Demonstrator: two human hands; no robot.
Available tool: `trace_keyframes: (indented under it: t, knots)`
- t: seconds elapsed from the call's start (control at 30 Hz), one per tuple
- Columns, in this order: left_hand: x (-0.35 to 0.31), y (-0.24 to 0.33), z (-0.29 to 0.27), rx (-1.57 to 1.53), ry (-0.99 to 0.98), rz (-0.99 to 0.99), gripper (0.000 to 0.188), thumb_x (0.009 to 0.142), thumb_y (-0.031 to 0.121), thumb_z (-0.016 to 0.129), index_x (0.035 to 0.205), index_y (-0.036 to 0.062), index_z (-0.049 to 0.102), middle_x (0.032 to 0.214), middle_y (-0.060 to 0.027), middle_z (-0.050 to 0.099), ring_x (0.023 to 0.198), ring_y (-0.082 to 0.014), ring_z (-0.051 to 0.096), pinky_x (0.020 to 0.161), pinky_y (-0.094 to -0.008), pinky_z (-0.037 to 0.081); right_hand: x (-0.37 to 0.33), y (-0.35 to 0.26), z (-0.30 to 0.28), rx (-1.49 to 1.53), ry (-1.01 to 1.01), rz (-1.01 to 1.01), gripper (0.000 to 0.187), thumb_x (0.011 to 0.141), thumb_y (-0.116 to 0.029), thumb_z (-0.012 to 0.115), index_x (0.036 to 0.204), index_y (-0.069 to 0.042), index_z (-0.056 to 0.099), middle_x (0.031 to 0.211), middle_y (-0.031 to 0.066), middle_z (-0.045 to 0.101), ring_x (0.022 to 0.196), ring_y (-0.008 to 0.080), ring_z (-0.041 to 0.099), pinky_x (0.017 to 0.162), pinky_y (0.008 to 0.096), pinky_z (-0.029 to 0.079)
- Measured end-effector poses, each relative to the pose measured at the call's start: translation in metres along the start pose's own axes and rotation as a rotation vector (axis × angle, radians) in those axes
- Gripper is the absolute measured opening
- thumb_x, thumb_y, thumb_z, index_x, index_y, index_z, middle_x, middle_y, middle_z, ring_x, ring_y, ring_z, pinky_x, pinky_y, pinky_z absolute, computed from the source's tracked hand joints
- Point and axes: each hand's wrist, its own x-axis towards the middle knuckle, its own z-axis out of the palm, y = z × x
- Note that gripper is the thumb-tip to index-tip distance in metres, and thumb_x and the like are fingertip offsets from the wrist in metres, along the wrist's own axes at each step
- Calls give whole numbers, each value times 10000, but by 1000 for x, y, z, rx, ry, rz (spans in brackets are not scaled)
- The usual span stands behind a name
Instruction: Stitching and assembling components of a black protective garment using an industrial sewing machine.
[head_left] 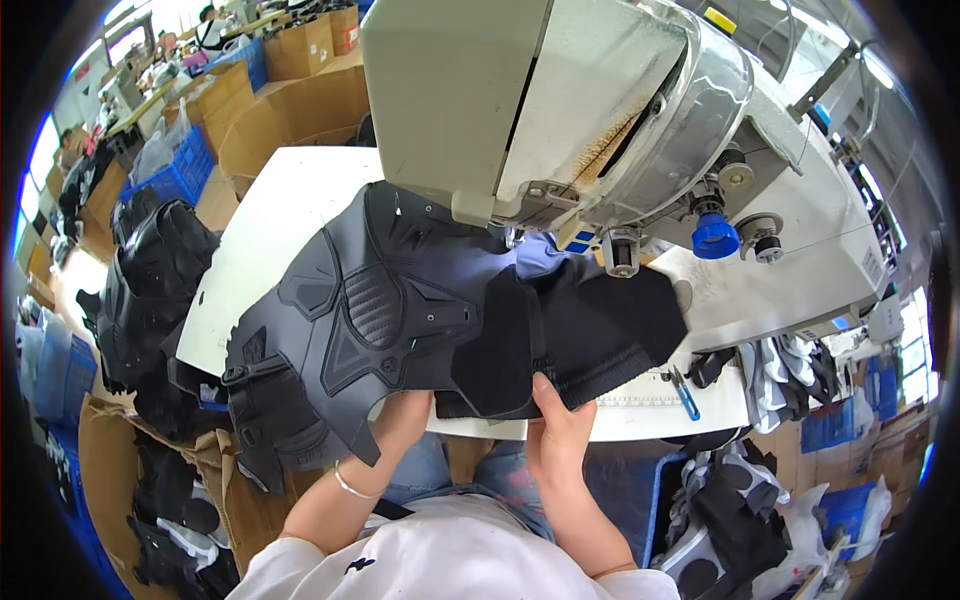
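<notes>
A large black moulded panel (395, 310), with raised ribs and angular pads, lies across the white sewing table under the head of a sewing machine (620, 110). Joined to its right side or lapped against it is a black knit fabric piece (610, 325) with a ribbed edge; the seam is hard to make out. My right hand (560, 425) grips the near edge where the two meet, thumb on top and fingers underneath. Beneath the panel's near edge goes my left hand (405, 415), its fingers hidden. Bluish light falls near the needle area.
Blue-handled snips (685, 395) lie on the white table (270, 215) at right, near a printed ruler strip. Black moulded pieces (160, 290) are heaped at left. A cardboard box (110, 450) stands lower left, and black and grey pieces (725, 520) are piled lower right.
</notes>
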Motion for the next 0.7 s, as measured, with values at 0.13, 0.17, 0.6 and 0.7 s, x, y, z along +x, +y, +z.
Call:
trace_keyframes:
  t: [0.13, 0.17, 0.6, 0.7]
  knots:
    - [10, -57, 10, -488, -49, -258, 474, 913, 209, 608, 1352, 112, 458, 1310, -52, 483, 1205, -182, 455, 1036, -356, 364, 2, 14, -12, -49, -3, 55, 511, 835, -11, 625, 1305, 10, 428, 1217, 108, 559, 1064, 198, 579, 949, 328, 446]
    - [13, -57, 14, -488, -50, -260, 474, 913, 209, 608, 1352, 112, 458, 1310, -52, 483, 1205, -182, 455, 1036, -356, 364, 5, 15, -12, -50, 0, 56, 511, 835, -11, 625, 1305, 10, 428, 1217, 108, 559, 1064, 198, 579, 949, 328, 446]
    - [-20, 87, 11, 324, 114, 564, 394, 771, 69, 663, 1152, 19, 574, 1112, -168, 582, 1063, -317, 534, 969, -416, 380, 28, 24, -28, 2, -183, 170, 524, 882, -110, 630, 1352, -55, 403, 1236, 68, 565, 1123, 189, 564, 970, 364, 444]
    - [-26, 97, 8, 531, 418, 1120, 223, 786, 78, 650, 1007, 81, 624, 1049, -121, 636, 1085, -177, 537, 855, -385, 373, 23, 31, -16, 124, -136, 193, 504, 833, -21, 657, 1289, -23, 443, 1201, 58, 558, 1089, 161, 549, 953, 315, 431]
